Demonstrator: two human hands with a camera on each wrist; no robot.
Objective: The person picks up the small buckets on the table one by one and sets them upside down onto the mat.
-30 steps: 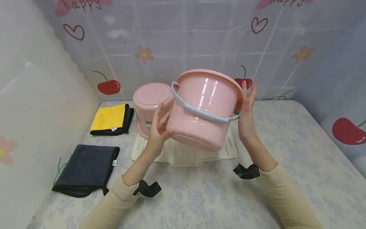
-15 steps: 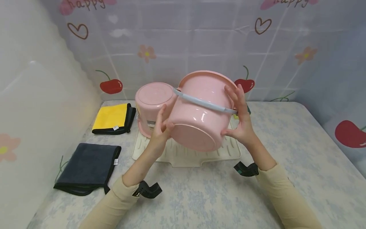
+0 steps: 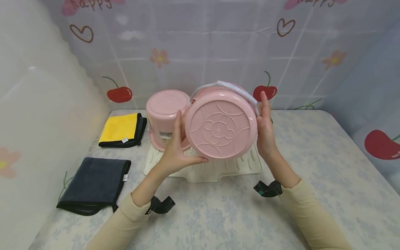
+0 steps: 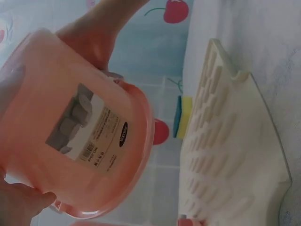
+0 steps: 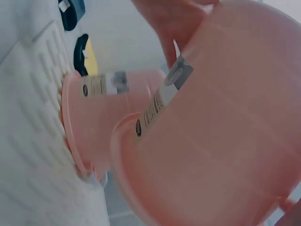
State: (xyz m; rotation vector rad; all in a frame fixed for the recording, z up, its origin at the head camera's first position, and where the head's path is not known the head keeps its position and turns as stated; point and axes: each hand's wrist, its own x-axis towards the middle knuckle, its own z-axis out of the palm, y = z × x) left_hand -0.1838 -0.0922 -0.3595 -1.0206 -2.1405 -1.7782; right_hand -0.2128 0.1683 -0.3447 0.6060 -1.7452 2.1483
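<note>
A pink bucket (image 3: 219, 129) is held up between both hands, tilted so its round base with a flower relief faces the head camera. Its pale blue-grey handle (image 3: 231, 86) lies along the far upper side. My left hand (image 3: 173, 154) grips the lower left side, thumb under the base edge and fingers up along the wall. At the right side, my right hand (image 3: 265, 135) holds the bucket near the handle's end, with one finger pointing up. In the left wrist view a printed label (image 4: 89, 127) shows on the bucket wall, and the rim leans toward the mat.
A second pink bucket (image 3: 168, 104) stands upside down on a cream ridged draining mat (image 3: 203, 175). Left of it lie a folded yellow cloth (image 3: 120, 128) and a dark grey cloth (image 3: 93, 180). A yellow and green sponge (image 4: 183, 117) sits at the mat's far edge.
The held bucket has turned so its base faces the head camera and its handle has swung up and back. The right hand has shifted its hold; the left thumb has moved under the base.
</note>
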